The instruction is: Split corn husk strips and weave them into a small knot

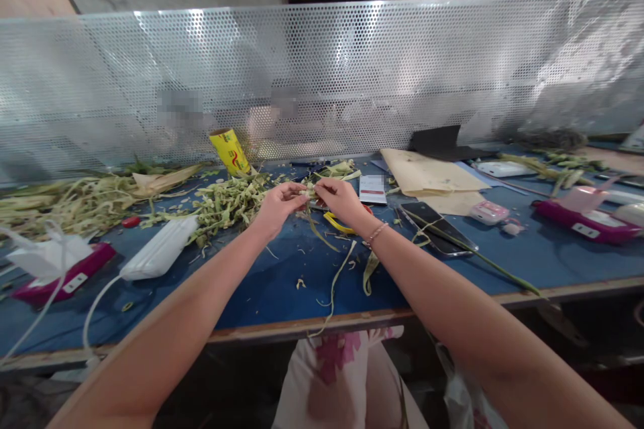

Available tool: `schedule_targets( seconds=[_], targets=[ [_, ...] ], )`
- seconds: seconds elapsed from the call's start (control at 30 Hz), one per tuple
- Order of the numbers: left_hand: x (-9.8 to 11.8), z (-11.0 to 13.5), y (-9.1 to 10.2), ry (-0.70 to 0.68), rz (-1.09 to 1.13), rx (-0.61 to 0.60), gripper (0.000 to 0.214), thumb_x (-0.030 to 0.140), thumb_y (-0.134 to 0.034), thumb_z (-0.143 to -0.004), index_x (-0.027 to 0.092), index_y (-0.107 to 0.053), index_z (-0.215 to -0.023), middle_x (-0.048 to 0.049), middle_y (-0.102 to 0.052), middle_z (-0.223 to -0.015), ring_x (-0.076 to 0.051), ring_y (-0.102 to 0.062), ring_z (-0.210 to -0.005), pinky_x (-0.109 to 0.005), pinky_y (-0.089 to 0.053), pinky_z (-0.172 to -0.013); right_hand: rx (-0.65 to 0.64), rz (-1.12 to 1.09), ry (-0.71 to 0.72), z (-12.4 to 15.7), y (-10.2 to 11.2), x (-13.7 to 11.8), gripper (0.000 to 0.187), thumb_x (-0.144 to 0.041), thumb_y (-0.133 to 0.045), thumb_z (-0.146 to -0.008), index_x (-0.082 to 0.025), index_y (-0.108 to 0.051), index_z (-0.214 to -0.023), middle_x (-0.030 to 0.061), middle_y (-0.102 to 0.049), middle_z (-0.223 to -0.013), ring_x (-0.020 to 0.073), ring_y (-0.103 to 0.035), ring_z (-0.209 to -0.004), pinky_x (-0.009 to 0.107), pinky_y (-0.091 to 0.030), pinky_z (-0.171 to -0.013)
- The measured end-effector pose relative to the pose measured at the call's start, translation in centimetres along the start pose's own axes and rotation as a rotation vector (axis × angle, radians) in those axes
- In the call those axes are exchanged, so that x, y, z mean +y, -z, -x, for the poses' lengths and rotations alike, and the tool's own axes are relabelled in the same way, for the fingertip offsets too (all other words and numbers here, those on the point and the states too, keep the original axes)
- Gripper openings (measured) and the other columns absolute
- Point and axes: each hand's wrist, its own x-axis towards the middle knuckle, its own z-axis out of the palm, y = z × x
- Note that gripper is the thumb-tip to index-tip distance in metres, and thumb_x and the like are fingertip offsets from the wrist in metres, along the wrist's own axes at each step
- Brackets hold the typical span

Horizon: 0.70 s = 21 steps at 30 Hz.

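Observation:
My left hand and my right hand meet over the middle of the blue table, fingertips pinched together. Between them is a small pale-green plant piece, mostly covered by the fingers, so its exact kind is unclear. Left of my hands lies a heap of pale-green plant pieces. A yellow curved handle, perhaps of scissors, shows under my right hand. Thin leaf strips lie on the table near my right forearm.
A perforated metal screen closes the table's back. A yellow tube leans behind the heap. Left are dried leaves, a white power adapter and a magenta power strip. Right lie a phone, brown paper and a pink case.

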Motion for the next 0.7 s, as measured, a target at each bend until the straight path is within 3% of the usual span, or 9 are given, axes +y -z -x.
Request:
schedule_targets(
  seconds=[0.3,0.5,0.7],
  targets=[
    [-0.2,-0.1,0.1,-0.015,0.002,-0.043,0.033,0.024,-0.074,-0.053,0.015,-0.061,-0.081,0.0004,-0.06,-0.077,-0.011,-0.06,-0.065,-0.032,-0.05,-0.071,0.028,-0.116,-0.05,-0.3,-0.1,0.5,0.02,-0.033,-0.044,-0.075,-0.018,-0.053,-0.066,-0.0013,-0.052,-0.06,0.0108,-0.047,-0.058,0.024,-0.037,-0.057],
    [-0.6,-0.4,0.5,-0.065,-0.06,-0.086,0.031,0.025,-0.072,-0.057,0.015,-0.062,-0.085,-0.0017,-0.061,-0.08,-0.011,-0.059,-0.07,-0.03,-0.048,-0.073,0.014,-0.132,-0.08,-0.6,-0.4,1.1,0.021,-0.036,-0.047,-0.073,-0.017,-0.055,-0.067,0.0,-0.055,-0.062,0.0115,-0.049,-0.06,0.025,-0.04,-0.057],
    [-0.6,-0.5,0.5,-0.057,-0.091,-0.039,0.039,0.022,-0.075,-0.051,0.015,-0.056,-0.084,0.0009,-0.06,-0.073,-0.009,-0.057,-0.065,-0.026,-0.047,-0.066,-0.034,-0.245,-0.181,-0.8,-0.7,1.4,0.021,-0.037,-0.049,-0.071,-0.017,-0.054,-0.065,-0.0016,-0.052,-0.059,0.0095,-0.046,-0.055,0.023,-0.039,-0.054]
  ],
)
